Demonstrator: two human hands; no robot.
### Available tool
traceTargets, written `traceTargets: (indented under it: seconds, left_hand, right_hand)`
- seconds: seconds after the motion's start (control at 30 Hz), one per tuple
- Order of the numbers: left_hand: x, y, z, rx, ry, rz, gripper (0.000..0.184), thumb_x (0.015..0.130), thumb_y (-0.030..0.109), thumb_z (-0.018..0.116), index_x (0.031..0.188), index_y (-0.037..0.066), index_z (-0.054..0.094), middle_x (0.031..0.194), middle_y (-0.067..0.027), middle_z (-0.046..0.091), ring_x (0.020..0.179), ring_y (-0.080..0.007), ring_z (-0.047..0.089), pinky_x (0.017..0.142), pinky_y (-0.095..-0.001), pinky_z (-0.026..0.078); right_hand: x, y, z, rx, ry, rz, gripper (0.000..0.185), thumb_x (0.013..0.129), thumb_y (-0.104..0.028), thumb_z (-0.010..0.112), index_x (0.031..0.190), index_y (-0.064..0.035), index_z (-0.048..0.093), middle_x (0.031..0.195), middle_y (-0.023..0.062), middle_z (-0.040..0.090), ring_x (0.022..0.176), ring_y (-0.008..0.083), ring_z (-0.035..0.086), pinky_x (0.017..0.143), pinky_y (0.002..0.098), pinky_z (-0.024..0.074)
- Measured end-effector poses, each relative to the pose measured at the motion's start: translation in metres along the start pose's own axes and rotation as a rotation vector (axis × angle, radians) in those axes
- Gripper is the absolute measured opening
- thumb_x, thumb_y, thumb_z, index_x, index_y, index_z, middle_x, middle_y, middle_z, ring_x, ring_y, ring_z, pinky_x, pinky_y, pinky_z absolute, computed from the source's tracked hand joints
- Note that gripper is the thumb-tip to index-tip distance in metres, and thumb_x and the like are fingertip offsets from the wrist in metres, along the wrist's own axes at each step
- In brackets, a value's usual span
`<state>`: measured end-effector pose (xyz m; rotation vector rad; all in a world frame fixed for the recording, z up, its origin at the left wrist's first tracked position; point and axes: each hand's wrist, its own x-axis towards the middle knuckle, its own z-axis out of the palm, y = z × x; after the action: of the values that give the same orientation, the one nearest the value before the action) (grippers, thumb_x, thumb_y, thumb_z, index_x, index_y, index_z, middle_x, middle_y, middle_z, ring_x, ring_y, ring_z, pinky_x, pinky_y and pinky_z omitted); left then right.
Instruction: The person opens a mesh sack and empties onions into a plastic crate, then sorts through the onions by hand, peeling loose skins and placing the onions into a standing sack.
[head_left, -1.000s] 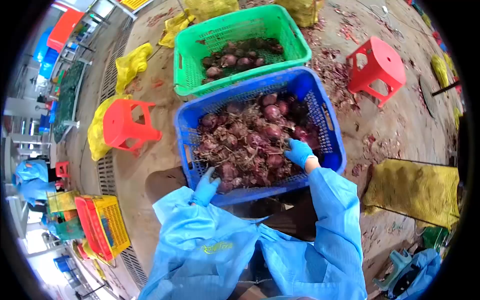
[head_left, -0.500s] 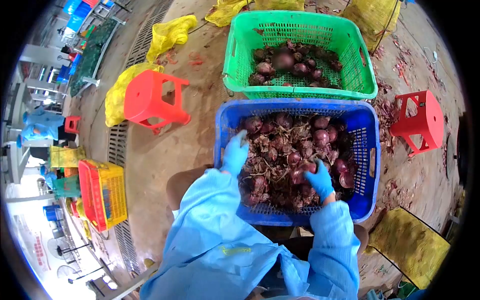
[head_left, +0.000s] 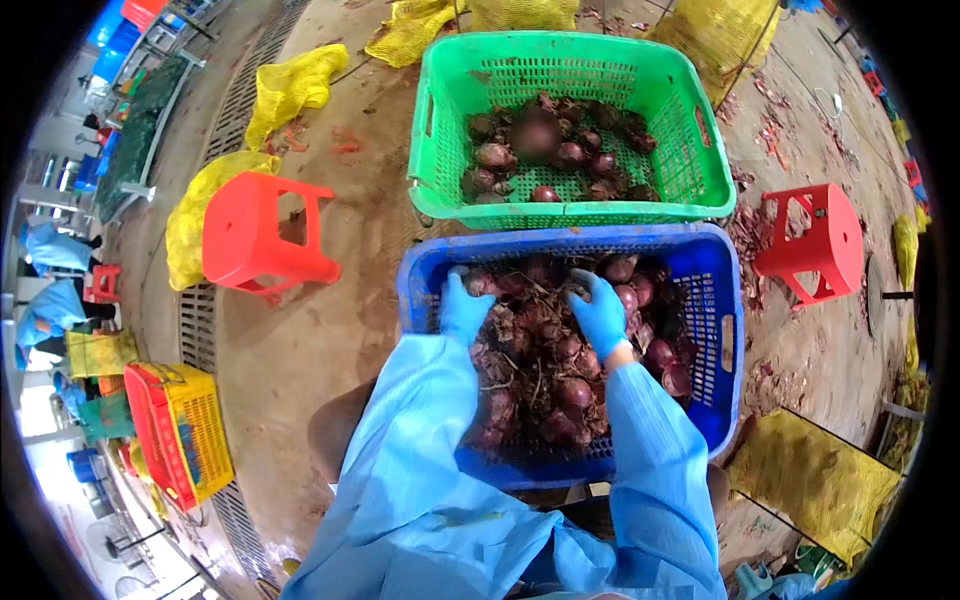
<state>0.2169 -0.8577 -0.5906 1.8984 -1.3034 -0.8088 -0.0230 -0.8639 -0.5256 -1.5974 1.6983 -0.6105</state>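
A blue plastic crate [head_left: 725, 440] in front of me holds many red onions [head_left: 573, 392] mixed with dry skins and roots. My left hand [head_left: 465, 310], in a blue glove, is at the crate's left end, thumb and fingers curved about a red onion [head_left: 482, 284]. Near the crate's far side, my right hand [head_left: 600, 312], also gloved, has its fingers bent round a dark onion that they partly cover. Behind stands a green crate [head_left: 575, 212] with fewer red onions [head_left: 497, 156] in it; one spot there is blurred.
Red stools stand left [head_left: 240, 230] and right [head_left: 830, 240]. Yellow mesh sacks [head_left: 295, 90] lie on the floor, and another sack [head_left: 820, 485] is at the lower right. Red and yellow crates [head_left: 200, 430] and people in blue are at the left. Onion skins litter the floor.
My right hand has moved away from the onion at the crate's middle to its far side. My left hand now reaches round an onion. The view has shifted slightly.
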Motion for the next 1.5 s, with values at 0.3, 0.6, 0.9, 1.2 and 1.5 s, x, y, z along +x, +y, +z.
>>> traceTargets:
  seconds: [0.3,0.6,0.9,1.2,1.5]
  left_hand:
    - [-0.084,0.057,-0.055,-1.617,-0.504,-0.624,0.056,0.085,0.044,0.047,0.125,0.004,0.043,0.113,-0.0220,0.054,0.094,-0.0365,0.058,0.080,-0.0481,0.049]
    - [-0.127,0.082,-0.059,-1.966,-0.893,-0.644,0.048,0.089,0.045,0.042,0.121,0.009,0.048,0.116,-0.0130,0.055,0.095,-0.0294,0.057,0.083,-0.0469,0.046]
    - [-0.181,0.144,-0.087,-1.339,-0.596,-0.279,0.064,0.079,0.004,0.059,0.136,0.009,0.030,0.119,-0.0092,0.048,0.094,-0.0195,0.056,0.082,-0.0338,0.048]
    - [-0.209,0.198,-0.054,0.137,-0.056,0.884,0.083,0.064,0.018,0.075,0.133,0.002,0.031,0.128,-0.0214,0.038,0.117,-0.0388,0.040,0.100,-0.0447,0.032]
    - [-0.242,0.325,-0.021,-0.164,-0.410,0.996,0.081,0.078,0.014,0.067,0.140,0.002,0.015,0.145,-0.0171,0.017,0.135,-0.0273,0.015,0.110,-0.0357,0.011]
  right_hand:
    - [0.015,-0.024,0.042,-0.297,0.009,0.069,0.071,0.066,-0.041,0.068,0.124,-0.0076,0.046,0.118,0.0152,0.054,0.111,0.0305,0.050,0.096,0.0406,0.0334]
    - [-0.138,-0.025,-0.001,1.930,-0.237,0.365,0.067,0.078,-0.043,0.055,0.129,-0.0014,0.038,0.126,0.0180,0.046,0.111,0.0338,0.049,0.096,0.0466,0.0402]
    - [-0.176,-0.053,-0.020,2.284,-0.200,0.323,0.065,0.073,-0.062,0.047,0.108,-0.0079,0.053,0.100,0.0112,0.057,0.085,0.0249,0.055,0.080,0.0429,0.0442]
    - [-0.206,-0.076,-0.064,2.306,-0.158,-0.191,0.077,0.075,-0.068,0.044,0.125,-0.0096,0.043,0.127,0.0143,0.046,0.115,0.0361,0.045,0.091,0.0551,0.0412]
    - [-0.225,-0.042,-0.227,1.972,0.514,-0.695,0.066,0.076,-0.067,0.046,0.105,-0.0082,0.046,0.114,0.0117,0.050,0.106,0.0309,0.050,0.086,0.0485,0.0453]
